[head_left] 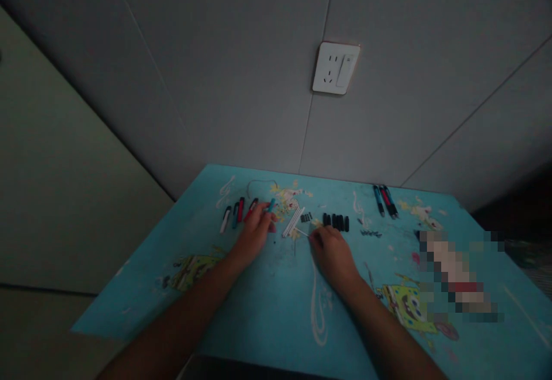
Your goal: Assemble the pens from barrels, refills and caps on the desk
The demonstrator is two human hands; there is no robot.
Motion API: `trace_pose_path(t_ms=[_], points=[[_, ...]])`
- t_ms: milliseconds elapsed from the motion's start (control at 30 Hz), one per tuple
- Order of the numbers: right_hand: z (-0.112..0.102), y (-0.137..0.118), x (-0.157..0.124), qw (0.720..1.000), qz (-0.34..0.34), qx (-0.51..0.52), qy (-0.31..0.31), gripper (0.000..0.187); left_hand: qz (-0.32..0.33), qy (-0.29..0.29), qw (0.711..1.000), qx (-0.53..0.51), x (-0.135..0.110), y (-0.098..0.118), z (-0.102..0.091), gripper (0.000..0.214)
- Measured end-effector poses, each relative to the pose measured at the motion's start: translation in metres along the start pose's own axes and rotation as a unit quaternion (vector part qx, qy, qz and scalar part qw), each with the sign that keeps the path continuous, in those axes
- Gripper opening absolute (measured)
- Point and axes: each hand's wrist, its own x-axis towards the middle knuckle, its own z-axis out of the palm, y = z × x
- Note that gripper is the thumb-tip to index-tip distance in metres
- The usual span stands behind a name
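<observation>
My left hand [255, 231] is closed around a teal pen barrel [271, 205], which points up out of the fingers. In my right hand [330, 248], thumb and fingertips pinch a thin white pen refill [302, 233] that reaches left toward the other hand. Between the hands lies a bundle of white refills [293, 223], with small dark pieces [306, 217] just right of it. Several black pen grips [336, 222] stand in a row beyond my right hand. Left of my left hand are more pen barrels [235, 214] in white, blue and red.
Small dark parts [371, 233] lie right of the grips. A few pens with dark grips [386, 201] rest at the back right of the cartoon-printed blue table [267, 322]. A pixelated object [457, 276] is at the right. Behind is a wall with a socket [336, 68].
</observation>
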Motion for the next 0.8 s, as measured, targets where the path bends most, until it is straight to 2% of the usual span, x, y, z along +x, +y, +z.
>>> trace_pose_path(t_ms=[100, 200, 267, 367, 467, 667, 800], points=[[0.002, 0.002, 0.002, 1.000, -0.002, -0.011, 0.007, 0.014, 0.056, 0.019, 0.987, 0.146, -0.001, 0.004, -0.001, 0.027], [0.000, 0.004, 0.003, 0.998, -0.011, 0.054, 0.024, 0.014, 0.124, -0.019, 0.952, 0.281, -0.004, 0.011, -0.002, 0.033], [-0.004, 0.004, 0.003, 0.992, -0.023, 0.117, 0.041, 0.016, 0.158, -0.045, 0.928, 0.334, -0.006, 0.014, -0.001, 0.033], [-0.011, 0.002, 0.001, 0.983, -0.053, 0.161, 0.075, 0.018, 0.193, -0.065, 0.903, 0.379, -0.008, 0.015, 0.000, 0.030], [-0.015, -0.001, -0.001, 0.977, -0.086, 0.170, 0.093, 0.017, 0.203, -0.068, 0.890, 0.403, -0.009, 0.013, 0.001, 0.028], [-0.015, -0.004, 0.000, 0.978, -0.121, 0.153, 0.072, 0.017, 0.214, -0.071, 0.868, 0.442, -0.008, 0.011, 0.000, 0.029], [-0.013, -0.006, -0.001, 0.978, -0.161, 0.125, 0.045, 0.019, 0.242, -0.124, 0.833, 0.482, -0.012, 0.013, 0.002, 0.031]])
